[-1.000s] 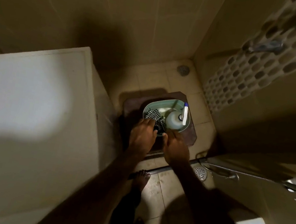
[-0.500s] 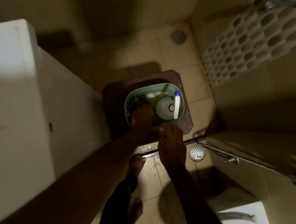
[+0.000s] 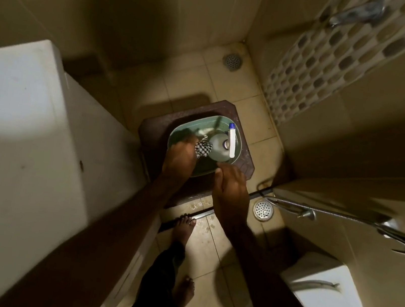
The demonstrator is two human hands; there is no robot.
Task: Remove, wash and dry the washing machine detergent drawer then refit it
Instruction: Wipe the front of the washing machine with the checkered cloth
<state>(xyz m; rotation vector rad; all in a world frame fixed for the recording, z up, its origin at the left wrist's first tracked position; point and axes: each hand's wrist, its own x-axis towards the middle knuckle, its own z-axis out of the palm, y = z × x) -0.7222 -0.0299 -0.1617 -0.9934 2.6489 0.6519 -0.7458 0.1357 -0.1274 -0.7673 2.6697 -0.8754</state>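
A dim tiled bathroom seen from above; at the left stands a white washing machine [image 3: 13, 136]; right of it, on the floor, a dark stool [image 3: 152, 129] carries a green basin [image 3: 189, 126]; the left hand [image 3: 179, 157] reaches into the basin's left side, fingers curled down beside a checked cloth [image 3: 203, 148], though whether it grips anything I cannot tell; the right hand [image 3: 230, 187] rests open and flat at the basin's near rim, holding nothing; further right in the basin lie a round pale bottle [image 3: 220, 145] and a white tube [image 3: 231, 140], its long axis running near to far; the detergent drawer cannot be made out; a hose sprayer [image 3: 345, 217] juts in from the right.
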